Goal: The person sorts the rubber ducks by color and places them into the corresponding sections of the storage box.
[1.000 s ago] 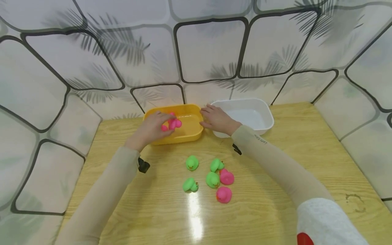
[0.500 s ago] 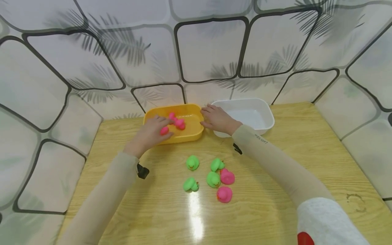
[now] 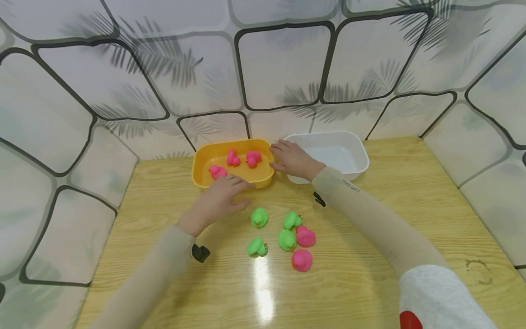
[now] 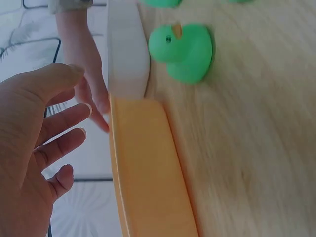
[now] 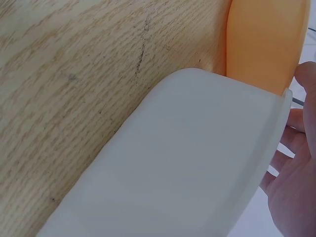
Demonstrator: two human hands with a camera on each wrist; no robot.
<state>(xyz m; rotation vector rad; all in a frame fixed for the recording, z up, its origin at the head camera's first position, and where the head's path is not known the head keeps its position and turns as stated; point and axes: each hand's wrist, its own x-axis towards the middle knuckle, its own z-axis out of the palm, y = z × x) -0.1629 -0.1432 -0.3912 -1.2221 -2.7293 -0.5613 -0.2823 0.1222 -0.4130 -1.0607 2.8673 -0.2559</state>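
Observation:
My left hand point(image 3: 222, 199) hovers at the front edge of the yellow tub point(image 3: 197, 171), holding nothing, its fingers loosely bent and apart in the left wrist view. Inside that tub lie three pink rubber ducks, one at the left point(image 3: 217, 172), one in the middle point(image 3: 233, 158) and one at the right point(image 3: 253, 158). My right hand point(image 3: 295, 160) rests across the meeting rims of the yellow tub and the white tub point(image 3: 349, 155), fingers relaxed. On the table nearest my left hand sits a green rubber duck point(image 3: 259, 218), large in the left wrist view.
Several more green ducks, one of them a tilted duck point(image 3: 256, 246), lie in front of the tubs. Beside them are two pink ducks, an upper one point(image 3: 306, 236) and a lower one point(image 3: 302, 260). A patterned wall point(image 3: 283, 68) rises right behind the tubs.
My left hand let go of a pink duck in the yellow tub, then drew back toward the front rim and rightward. The right hand has stayed in place.

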